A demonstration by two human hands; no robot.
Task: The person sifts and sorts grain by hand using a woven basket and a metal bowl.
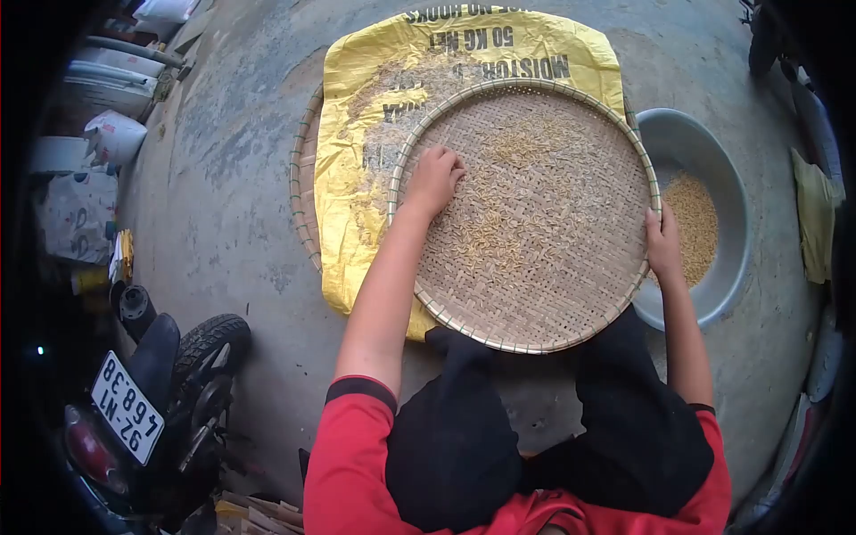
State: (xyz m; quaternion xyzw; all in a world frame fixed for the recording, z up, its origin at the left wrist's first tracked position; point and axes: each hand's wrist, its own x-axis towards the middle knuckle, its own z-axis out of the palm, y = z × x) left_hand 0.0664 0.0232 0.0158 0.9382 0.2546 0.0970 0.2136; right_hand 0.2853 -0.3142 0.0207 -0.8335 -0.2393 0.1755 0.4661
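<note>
A round woven bamboo winnowing tray (571, 294) rests over my knees and the yellow sack, with rice grains (499, 236) scattered thinly across its weave. Inside its left edge, my left hand (434, 181) has its fingers curled together over the tray; whatever they pinch is hidden. My right hand (662, 242) grips the rim on the right side, the thumb on top and the other fingers mostly out of sight. Husks and bits lie on the printed yellow sack (343, 259) beneath the tray. A metal basin (733, 183) holding a pile of grain (691, 227) stands beside my right hand.
Another woven tray (306, 178) shows its edge under the sack. A parked motorbike (160, 366) stands at the lower left on the concrete floor (232, 178). Bags (80, 214) and pipes (111, 76) line the left side, and a pale yellow sack (811, 223) lies at the right.
</note>
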